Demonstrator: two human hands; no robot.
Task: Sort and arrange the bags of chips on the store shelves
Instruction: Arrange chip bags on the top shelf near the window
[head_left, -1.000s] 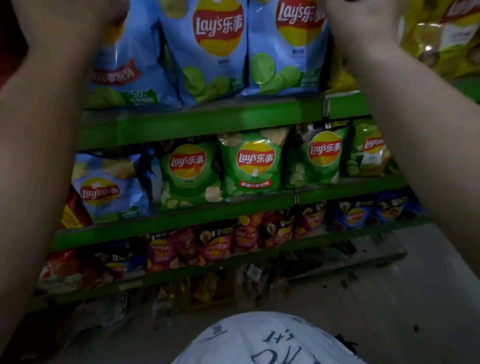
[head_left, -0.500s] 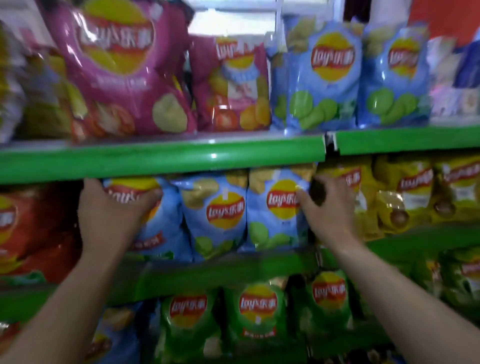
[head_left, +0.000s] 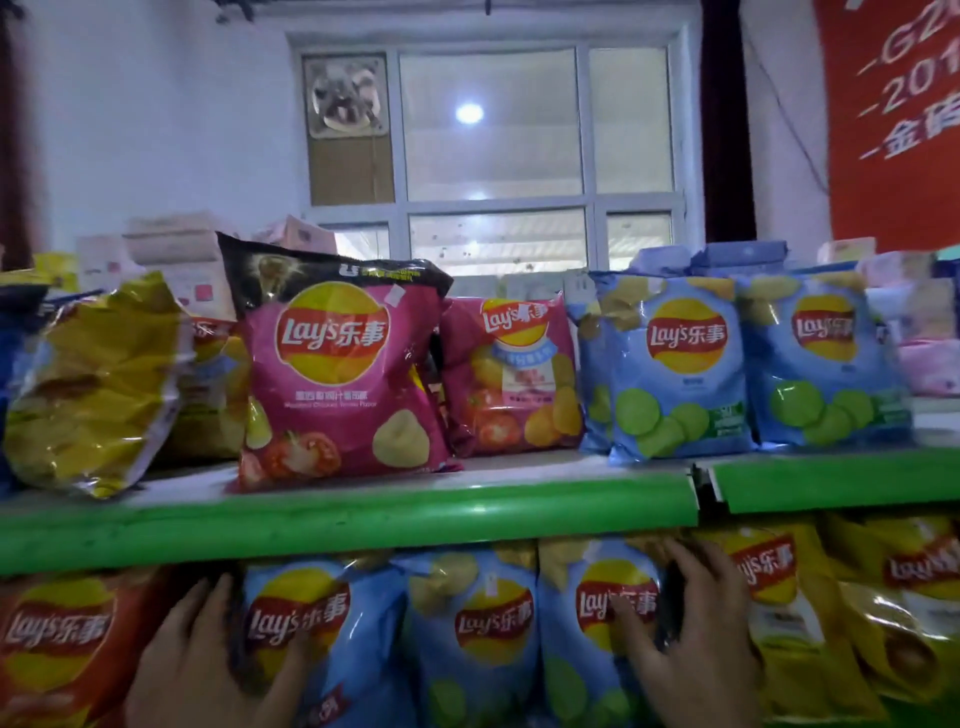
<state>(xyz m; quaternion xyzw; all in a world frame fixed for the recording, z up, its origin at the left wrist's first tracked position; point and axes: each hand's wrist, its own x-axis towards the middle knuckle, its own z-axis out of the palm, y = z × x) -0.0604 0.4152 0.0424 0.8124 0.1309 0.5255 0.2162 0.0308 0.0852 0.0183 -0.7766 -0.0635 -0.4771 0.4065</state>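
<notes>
Three blue Lay's bags stand in a row under the green shelf edge (head_left: 363, 514). My left hand (head_left: 202, 660) grips the left side of the left blue bag (head_left: 322, 634). My right hand (head_left: 691, 644) holds the right side of the right blue bag (head_left: 576, 639). The middle blue bag (head_left: 478, 634) stands between them. On the top shelf stand a large pink bag (head_left: 337, 379), a smaller pink bag (head_left: 511, 374) and two blue bags (head_left: 675, 369), (head_left: 826, 364).
A crumpled yellow bag (head_left: 88, 389) leans at the top shelf's left end. A red bag (head_left: 62, 644) sits left of my left hand, yellow bags (head_left: 810, 623) right of my right hand. Behind the top shelf are boxes, a window (head_left: 493, 150) and a red banner (head_left: 898, 114).
The view has tilted upward from the lower shelves to the top shelf and window. Both hands have stayed at the two ends of the blue bag row.
</notes>
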